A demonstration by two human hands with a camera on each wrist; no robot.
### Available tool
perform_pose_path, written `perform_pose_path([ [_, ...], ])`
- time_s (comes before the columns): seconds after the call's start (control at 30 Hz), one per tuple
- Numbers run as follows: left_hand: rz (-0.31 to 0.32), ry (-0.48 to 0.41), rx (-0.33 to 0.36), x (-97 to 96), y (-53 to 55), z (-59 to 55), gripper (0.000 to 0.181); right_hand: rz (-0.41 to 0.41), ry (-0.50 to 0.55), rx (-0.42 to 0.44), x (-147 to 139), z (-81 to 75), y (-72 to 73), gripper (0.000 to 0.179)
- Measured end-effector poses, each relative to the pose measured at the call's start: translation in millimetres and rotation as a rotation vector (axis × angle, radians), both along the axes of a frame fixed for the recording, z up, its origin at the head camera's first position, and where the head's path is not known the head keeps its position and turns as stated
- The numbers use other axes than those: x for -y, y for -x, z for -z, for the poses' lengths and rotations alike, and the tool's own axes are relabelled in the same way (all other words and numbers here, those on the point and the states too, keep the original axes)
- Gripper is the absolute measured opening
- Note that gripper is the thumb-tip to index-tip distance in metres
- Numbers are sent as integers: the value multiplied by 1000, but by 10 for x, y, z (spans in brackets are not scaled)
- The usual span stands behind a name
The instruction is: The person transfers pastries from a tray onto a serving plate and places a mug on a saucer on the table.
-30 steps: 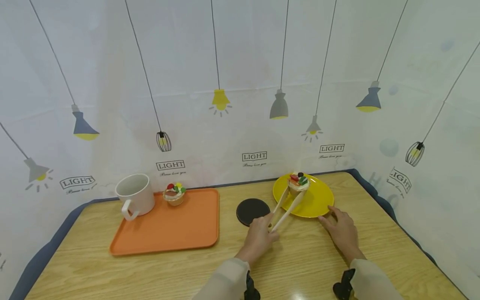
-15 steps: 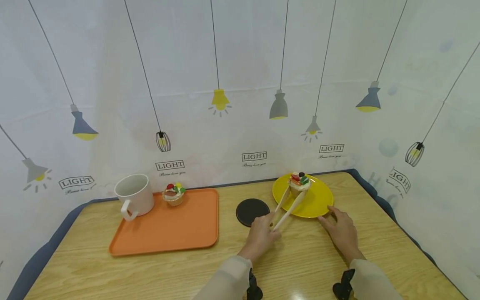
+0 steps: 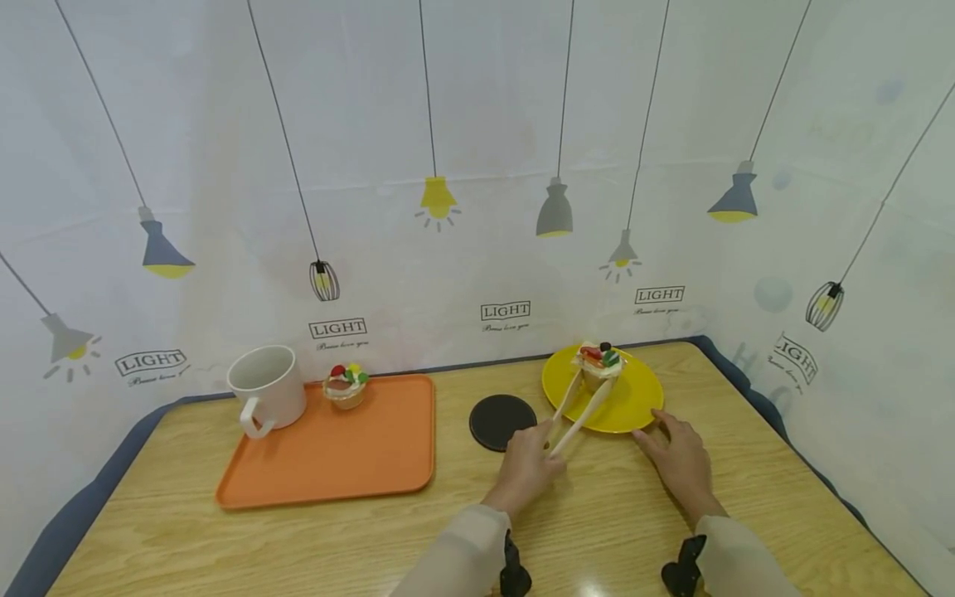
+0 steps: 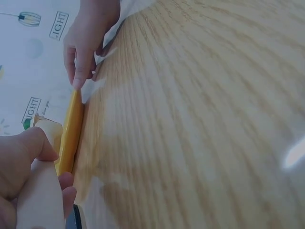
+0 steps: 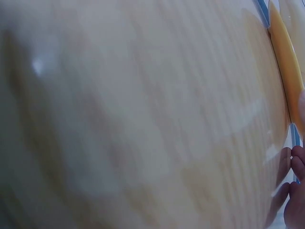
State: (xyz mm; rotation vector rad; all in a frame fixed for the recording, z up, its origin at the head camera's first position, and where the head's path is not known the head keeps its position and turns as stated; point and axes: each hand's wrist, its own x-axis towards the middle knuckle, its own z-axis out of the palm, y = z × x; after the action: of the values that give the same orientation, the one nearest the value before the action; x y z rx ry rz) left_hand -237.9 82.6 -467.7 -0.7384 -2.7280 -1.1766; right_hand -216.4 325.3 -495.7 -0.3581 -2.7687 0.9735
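1. The left hand (image 3: 525,464) grips a pair of pale tongs; over the last second it has slid slightly to the right. The right hand (image 3: 682,460), fingers relaxed, touches the near rim of the plate and has stayed put.
2. On the counter (image 3: 336,547), the orange tray (image 3: 351,456), with the white mug (image 3: 272,385) and a second fruit tart (image 3: 346,387) on it, has not changed. Neither has the black round coaster (image 3: 503,421).
3. The yellow plate (image 3: 642,394) has kept its position, so it seems well steadied.
4. The tongs (image 3: 584,419) have travelled with the left hand, their tips standing on either side of the tart.
5. The fruit-topped tart (image 3: 597,369), over the yellow plate, has moved a little rightward with them. I take this as fine placing, with release not yet made; whether its base touches the plate I cannot tell.
6. Writing: the backdrop (image 3: 477,99) carries a boxed "LIGHT" five times, the far-right one creased. Smaller script beneath ends in "love you"; its first word is unclear.
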Motion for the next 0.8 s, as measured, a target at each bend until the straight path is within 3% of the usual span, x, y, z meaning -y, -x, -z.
perform_pose_path([
  [0.3, 3, -30, 59, -61, 31, -65, 42, -2, -3, -9, -3, -9, -12, 73],
  [0.63, -14, -10, 73, -125, 67, -103, 35, 5, 2, -2, -13, 4, -8, 73],
  [0.8, -24, 5, 101, -158, 74, -103, 44, 2, -2, -7, -30, 35, 1, 75],
])
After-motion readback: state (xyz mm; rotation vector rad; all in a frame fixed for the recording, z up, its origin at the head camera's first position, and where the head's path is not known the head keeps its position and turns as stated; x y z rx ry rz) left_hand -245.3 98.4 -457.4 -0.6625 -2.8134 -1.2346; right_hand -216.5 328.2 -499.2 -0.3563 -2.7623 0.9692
